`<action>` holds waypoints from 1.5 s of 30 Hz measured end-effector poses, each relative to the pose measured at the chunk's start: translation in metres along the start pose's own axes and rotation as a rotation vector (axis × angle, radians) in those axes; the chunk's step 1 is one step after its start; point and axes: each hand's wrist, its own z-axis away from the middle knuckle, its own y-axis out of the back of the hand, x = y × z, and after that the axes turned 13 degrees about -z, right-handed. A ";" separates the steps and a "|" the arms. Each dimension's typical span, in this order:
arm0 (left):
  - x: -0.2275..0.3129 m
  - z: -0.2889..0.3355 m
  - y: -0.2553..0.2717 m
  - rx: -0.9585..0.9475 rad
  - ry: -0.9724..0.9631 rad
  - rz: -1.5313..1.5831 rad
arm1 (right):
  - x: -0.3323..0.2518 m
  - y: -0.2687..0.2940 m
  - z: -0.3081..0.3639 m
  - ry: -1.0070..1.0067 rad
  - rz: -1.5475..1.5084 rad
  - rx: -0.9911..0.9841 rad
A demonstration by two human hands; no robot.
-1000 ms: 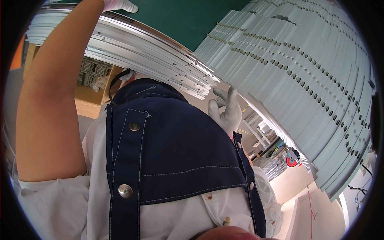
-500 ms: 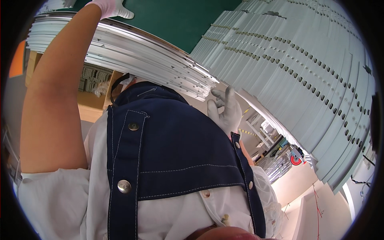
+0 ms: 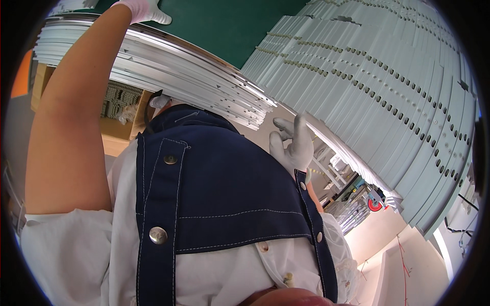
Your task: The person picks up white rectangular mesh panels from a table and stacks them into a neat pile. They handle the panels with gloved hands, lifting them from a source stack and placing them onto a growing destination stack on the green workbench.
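Observation:
My left hand (image 3: 145,11), in a white glove with a pink cuff, reaches to the top of the view and rests on a dark green surface (image 3: 219,30). Its thumb is stretched out; the other fingertips are cut off by the frame. My right hand (image 3: 295,145), gloved in pale grey-white, is held up beside my navy apron (image 3: 235,188). Its fingers are apart, partly bent, with nothing visible in them. Between the hands lies a stack of long white metal strips (image 3: 189,76). To the right of my right hand rises a large bank of pale grey slotted metal profiles (image 3: 367,97).
Below the stacked strips, at left, stands an open cardboard box (image 3: 115,127) holding grey ribbed parts and clear plastic. An orange panel (image 3: 21,76) shows at the far left. Under the profile bank are a red caster wheel (image 3: 374,204) and some racking.
My right hand has shifted slightly to the right and down. My left hand stays on the green surface, almost unmoved.

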 end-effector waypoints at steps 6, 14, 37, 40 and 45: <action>-0.001 0.003 0.003 -0.019 -0.008 0.006 | -0.003 0.002 0.005 -0.065 0.022 0.039; 0.000 0.004 0.005 -0.025 -0.010 0.017 | 0.003 -0.005 0.015 -0.094 -0.092 0.120; -0.002 0.002 0.003 -0.008 -0.019 0.008 | -0.004 -0.009 0.012 -0.094 -0.035 0.191; -0.002 0.006 -0.002 0.054 -0.028 0.029 | -0.006 -0.003 0.006 -0.022 -0.025 0.123; -0.002 0.001 0.000 -0.011 -0.011 0.010 | -0.003 0.000 0.008 -0.017 -0.033 0.147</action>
